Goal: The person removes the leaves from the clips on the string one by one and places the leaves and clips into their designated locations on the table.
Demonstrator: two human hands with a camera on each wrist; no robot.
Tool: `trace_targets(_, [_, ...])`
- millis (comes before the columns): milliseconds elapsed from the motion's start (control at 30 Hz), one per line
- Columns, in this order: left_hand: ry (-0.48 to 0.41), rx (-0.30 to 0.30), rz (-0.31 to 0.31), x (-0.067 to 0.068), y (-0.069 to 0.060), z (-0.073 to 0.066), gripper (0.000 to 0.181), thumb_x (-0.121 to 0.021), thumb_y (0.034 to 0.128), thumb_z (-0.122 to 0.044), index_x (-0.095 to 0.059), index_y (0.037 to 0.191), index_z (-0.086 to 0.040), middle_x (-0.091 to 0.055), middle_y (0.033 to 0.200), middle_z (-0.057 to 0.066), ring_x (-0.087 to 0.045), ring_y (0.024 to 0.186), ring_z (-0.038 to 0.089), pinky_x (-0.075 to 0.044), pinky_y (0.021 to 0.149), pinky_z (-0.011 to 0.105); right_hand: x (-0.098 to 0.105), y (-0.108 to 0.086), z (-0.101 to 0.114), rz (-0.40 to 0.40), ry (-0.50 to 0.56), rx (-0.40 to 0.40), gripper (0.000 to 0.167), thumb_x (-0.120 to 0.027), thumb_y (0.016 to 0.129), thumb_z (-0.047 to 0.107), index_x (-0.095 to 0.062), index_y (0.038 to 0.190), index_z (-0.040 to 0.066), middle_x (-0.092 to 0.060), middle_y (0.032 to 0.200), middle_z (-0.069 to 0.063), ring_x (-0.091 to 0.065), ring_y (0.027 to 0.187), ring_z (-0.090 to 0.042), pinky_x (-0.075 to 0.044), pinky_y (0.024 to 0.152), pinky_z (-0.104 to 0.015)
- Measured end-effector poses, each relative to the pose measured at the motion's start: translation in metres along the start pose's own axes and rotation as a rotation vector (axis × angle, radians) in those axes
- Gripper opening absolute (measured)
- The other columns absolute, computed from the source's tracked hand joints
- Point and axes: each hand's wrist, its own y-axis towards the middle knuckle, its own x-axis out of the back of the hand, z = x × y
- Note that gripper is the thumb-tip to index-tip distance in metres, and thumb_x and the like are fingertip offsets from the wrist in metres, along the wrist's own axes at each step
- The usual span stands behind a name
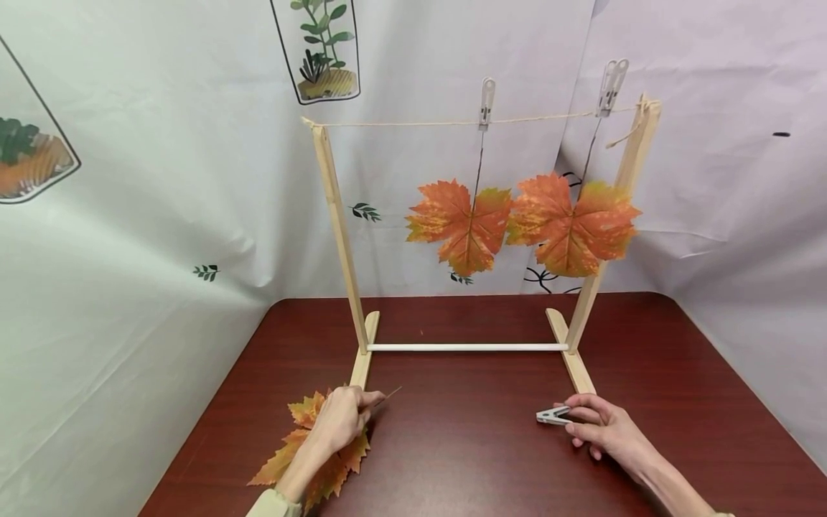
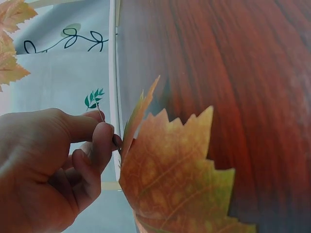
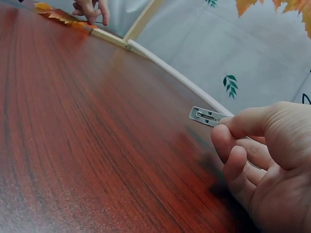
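Observation:
My left hand [image 1: 342,416] pinches the thin stem [image 1: 388,396] of an orange and yellow artificial maple leaf [image 1: 278,459] at the table's left side. In the left wrist view that leaf [image 2: 170,179] spreads beside the fingers, partly out of frame. Over the right part of the table, my right hand [image 1: 604,431] pinches a grey clothespin [image 1: 553,416] between thumb and fingers; the right wrist view shows the clothespin [image 3: 206,116] end-on. Two more leaves [image 1: 461,226] [image 1: 571,226] hang by their stems from a string [image 1: 400,124], each under a pale clothespin [image 1: 487,104] [image 1: 611,86].
A wooden frame with a left post [image 1: 339,237] and a right post [image 1: 623,187] carries the string. A white rod [image 1: 465,347] joins its feet near the back of the dark red table [image 1: 452,445]. Printed white cloth [image 1: 161,215] surrounds the back and sides.

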Motion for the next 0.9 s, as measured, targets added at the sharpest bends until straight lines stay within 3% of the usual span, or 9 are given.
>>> trace_targets(167, [-0.010,-0.005,0.001,-0.0019,-0.0009,0.0000,0.034,-0.072,0.0733,0.009,-0.081,0.097,-0.014,-0.065,0.074,-0.001,-0.042,0.055,0.004,-0.036,0.045,0.022,-0.0012,0.0001,-0.0006,-0.006,-0.017,0.003,0.036,-0.067,0.091,-0.002,-0.047,0.120,-0.011,-0.071,0.117,0.003,-0.065,0.066,-0.016,-0.045,0.045,-0.021])
trace_targets(400, [-0.012,-0.011,0.000,-0.0047,-0.0020,0.0014,0.032,-0.074,0.0742,0.008,-0.081,0.096,-0.014,-0.065,0.075,-0.002,-0.043,0.055,0.003,-0.036,0.045,0.023,-0.0016,-0.0004,-0.0031,0.042,-0.025,0.084,0.030,-0.064,0.092,-0.007,-0.048,0.116,-0.012,-0.071,0.119,0.003,-0.066,0.065,-0.016,-0.045,0.042,-0.024])
trace_targets(900, [-0.024,-0.034,-0.033,-0.0070,-0.0046,0.0017,0.030,-0.075,0.0724,0.007,-0.081,0.093,-0.014,-0.065,0.074,-0.004,-0.042,0.056,0.002,-0.034,0.042,0.022,-0.0035,-0.0002,-0.0033,0.031,-0.072,0.099,0.032,-0.066,0.090,-0.007,-0.048,0.115,-0.016,-0.070,0.119,0.007,-0.066,0.063,-0.017,-0.045,0.038,-0.028])
